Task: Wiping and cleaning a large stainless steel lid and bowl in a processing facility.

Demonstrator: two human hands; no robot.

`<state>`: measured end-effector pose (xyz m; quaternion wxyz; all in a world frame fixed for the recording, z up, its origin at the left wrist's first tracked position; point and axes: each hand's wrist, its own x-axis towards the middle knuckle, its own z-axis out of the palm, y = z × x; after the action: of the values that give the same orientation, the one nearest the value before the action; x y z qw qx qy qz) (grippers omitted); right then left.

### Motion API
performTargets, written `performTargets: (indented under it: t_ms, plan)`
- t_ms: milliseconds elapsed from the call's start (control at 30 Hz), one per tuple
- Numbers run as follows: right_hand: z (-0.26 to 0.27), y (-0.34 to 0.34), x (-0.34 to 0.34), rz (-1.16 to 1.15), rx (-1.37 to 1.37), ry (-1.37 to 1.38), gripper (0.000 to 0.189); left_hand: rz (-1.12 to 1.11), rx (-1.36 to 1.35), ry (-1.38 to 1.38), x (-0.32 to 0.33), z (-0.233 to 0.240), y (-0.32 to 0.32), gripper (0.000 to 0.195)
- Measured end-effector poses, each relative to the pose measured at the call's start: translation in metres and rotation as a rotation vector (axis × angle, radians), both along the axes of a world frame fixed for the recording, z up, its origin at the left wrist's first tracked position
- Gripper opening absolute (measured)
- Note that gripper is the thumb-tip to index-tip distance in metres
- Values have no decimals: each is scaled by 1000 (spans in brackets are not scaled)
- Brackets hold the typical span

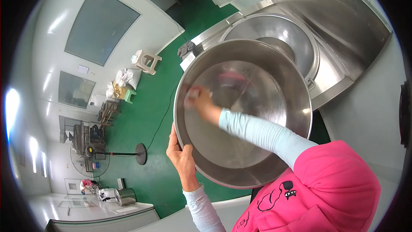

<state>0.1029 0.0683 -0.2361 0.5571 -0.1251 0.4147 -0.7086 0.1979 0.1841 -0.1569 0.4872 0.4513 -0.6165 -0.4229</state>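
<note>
A large round stainless steel basin (235,112) is tilted in front of me, its open inside facing up towards me. My left hand (182,154) grips its rim at the lower left, thumb on the inner side. Inside the basin my right hand (201,101), blurred, presses a pale cloth or pad (192,96) against the left part of the inner wall. A few water drops show on the basin's bottom. Just behind it, a second wide steel bowl with side handles (273,25) sits in a steel sink (331,54).
A grey cloth (186,49) lies at the sink's left corner. On the green floor stand a plastic stool (146,61), sacks (128,79) and a pedestal fan (141,154) with a trailing cable. A co-worker (86,185) is far off at the lower left, near metal drums (125,197).
</note>
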Motion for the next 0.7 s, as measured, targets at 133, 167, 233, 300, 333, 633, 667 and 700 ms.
performTargets:
  t_ms: [133,167,233,300,333,633,667,700]
  plan:
    - [-33,37,10,249,-488,762,27,2,-25,35,-11,-1,-2,65]
    - [-30,38,4,324,-636,881,22,-25,-1,80,-14,0,-2,64]
    - [-29,7,-39,311,-989,1284,9,-15,27,76,-16,0,-3,64]
    - [-37,-35,-84,184,-848,1576,11,-4,54,70,-18,-1,-4,64]
    - [-41,-48,-113,89,-840,1715,15,3,48,80,-16,-2,-4,64]
    - [-104,-43,-178,-332,-252,873,19,32,58,45,-29,-7,-12,63]
    - [-95,-60,-156,-501,-204,314,22,28,63,48,-28,-10,-11,62]
    - [-73,-68,-141,-434,-162,-197,21,33,66,40,-27,-12,-11,62]
